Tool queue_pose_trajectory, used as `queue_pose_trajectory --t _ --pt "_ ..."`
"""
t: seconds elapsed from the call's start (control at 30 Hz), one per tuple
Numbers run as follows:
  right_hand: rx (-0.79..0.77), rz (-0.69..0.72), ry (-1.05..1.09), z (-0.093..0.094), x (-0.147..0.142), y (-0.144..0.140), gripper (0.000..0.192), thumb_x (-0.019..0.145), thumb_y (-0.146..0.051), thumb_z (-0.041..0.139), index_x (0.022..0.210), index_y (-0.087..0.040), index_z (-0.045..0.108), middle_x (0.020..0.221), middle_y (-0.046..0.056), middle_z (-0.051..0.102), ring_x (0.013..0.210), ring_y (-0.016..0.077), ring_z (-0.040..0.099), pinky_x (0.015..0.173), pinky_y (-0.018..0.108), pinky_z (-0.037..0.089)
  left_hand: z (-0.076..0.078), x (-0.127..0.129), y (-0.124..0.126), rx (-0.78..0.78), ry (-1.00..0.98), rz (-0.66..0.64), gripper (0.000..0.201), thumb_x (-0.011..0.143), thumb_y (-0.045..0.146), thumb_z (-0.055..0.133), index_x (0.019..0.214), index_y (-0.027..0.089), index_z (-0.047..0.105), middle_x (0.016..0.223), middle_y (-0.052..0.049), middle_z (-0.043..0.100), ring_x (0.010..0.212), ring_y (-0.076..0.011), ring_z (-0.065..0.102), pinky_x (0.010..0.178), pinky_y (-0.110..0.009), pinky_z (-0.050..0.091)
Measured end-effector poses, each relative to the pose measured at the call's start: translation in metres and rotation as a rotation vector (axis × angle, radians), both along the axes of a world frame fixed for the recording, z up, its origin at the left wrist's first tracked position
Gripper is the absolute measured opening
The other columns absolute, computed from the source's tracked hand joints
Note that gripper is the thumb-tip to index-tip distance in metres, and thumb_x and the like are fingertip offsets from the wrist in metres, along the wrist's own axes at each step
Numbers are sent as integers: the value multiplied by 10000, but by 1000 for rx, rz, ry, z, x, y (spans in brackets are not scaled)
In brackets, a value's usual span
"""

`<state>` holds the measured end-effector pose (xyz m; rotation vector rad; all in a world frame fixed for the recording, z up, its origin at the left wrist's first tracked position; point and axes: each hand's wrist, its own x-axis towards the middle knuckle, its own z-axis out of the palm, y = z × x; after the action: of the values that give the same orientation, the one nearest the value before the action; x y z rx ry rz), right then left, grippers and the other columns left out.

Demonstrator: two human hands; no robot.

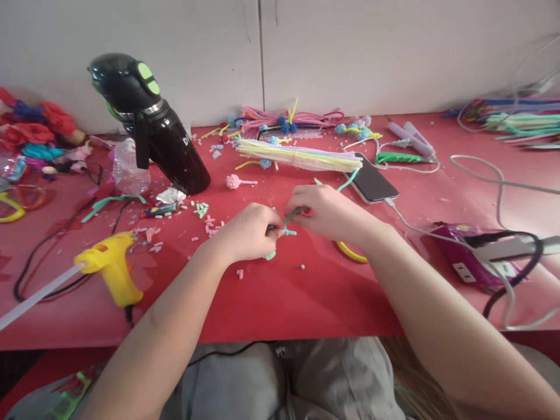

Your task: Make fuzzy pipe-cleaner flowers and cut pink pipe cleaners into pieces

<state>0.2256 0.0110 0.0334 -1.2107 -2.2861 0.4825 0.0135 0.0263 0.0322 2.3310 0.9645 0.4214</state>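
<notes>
Head view, from the left: a heap of red and blue craft pieces [37, 131] is lying at the far left of the red table [306, 306], while a yellow glue gun [116, 277] is resting on the near left, a translucent stick [44, 294] jutting from it. Behind that, a clear plastic bottle [130, 169] is standing just beside a black flask [175, 146]. Small pink bits [213, 224] are lying scattered toward the middle. There the left hand [251, 233] is pinching a green pipe cleaner [293, 214] between pressed-together fingertips, its gripped part being mostly hidden. Beyond the hands, a banded bundle of pale pipe cleaners [297, 156] is lying crosswise. The right hand [321, 207] is also pinching the green pipe cleaner, which is stretching between the two hands above the table. A yellow ring-like piece [352, 252] is showing partly behind the right forearm. Farther right, a phone [376, 181] is lying near a green-handled tool [398, 157], a purple device [466, 256] is sitting nearer, and more pipe cleaners [525, 123] are lying at the far right.
</notes>
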Motion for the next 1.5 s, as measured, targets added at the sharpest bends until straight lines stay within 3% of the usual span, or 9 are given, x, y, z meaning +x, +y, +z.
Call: queue_pose_trajectory --t 0.27,0.53,0.7,0.83,0.97,1.1,1.2,1.33,1.5 --pt "-74 -45 161 5 -12 -9 146 801 -130 640 813 -194 771 823 39 757 739 185 653 695 308 471 0 1 2 103 -39 182 172 790 181 602 673 186 728 638 -66 683 590 -167 550 574 -300 400" --pt "122 -29 146 6 -9 -22 273 948 -145 536 1010 -199 796 982 98 727 864 218 663 757 341 489 5 -3 11 -236 -424 285 198 807 322 687 756 152 774 622 -16 613 584 -127 502 566 -276 403" --pt "135 -93 210 6 -9 -26 253 955 -143 551 996 -210 792 1011 92 729 839 209 660 733 334 482 7 -5 13 -288 -583 276 187 762 350 775 753 165 800 596 -12 581 560 -116 471 537 -279 379" --pt "114 -104 222 4 -2 -19 184 946 -191 604 906 -207 782 937 72 727 763 186 627 681 318 448 12 -6 11 -308 -577 225 186 758 351 780 752 166 803 576 -10 585 542 -111 470 522 -273 375" --pt "100 -111 168 1 8 -9 123 921 -229 677 851 -207 775 841 55 729 737 188 618 684 321 431 15 -5 6 -318 -431 143 157 761 306 738 711 164 782 600 -26 647 569 -132 533 549 -281 422" --pt "90 -145 84 2 6 -7 85 900 -245 727 832 -200 751 858 57 738 768 196 628 697 324 421 6 -3 3 -149 -197 96 142 785 241 673 712 173 774 692 -43 728 636 -162 601 610 -294 460" --pt "66 -144 89 6 -4 -12 94 914 -226 687 834 -196 727 870 64 734 778 196 623 697 320 421 0 -1 4 -7 -126 139 158 794 204 639 712 168 769 704 -52 739 638 -164 603 629 -300 457" --pt "27 -117 190 10 -15 -23 141 947 -228 610 872 -190 723 862 64 731 748 183 611 694 313 439 3 -2 8 48 -268 266 188 814 240 624 744 155 776 680 -44 716 646 -166 593 626 -297 449" --pt "-31 -29 231 6 -11 -23 162 947 -193 572 921 -191 731 877 45 737 716 158 595 680 292 437 9 -4 12 -170 -511 287 205 802 329 707 718 155 775 578 -7 586 555 -121 483 540 -274 376"
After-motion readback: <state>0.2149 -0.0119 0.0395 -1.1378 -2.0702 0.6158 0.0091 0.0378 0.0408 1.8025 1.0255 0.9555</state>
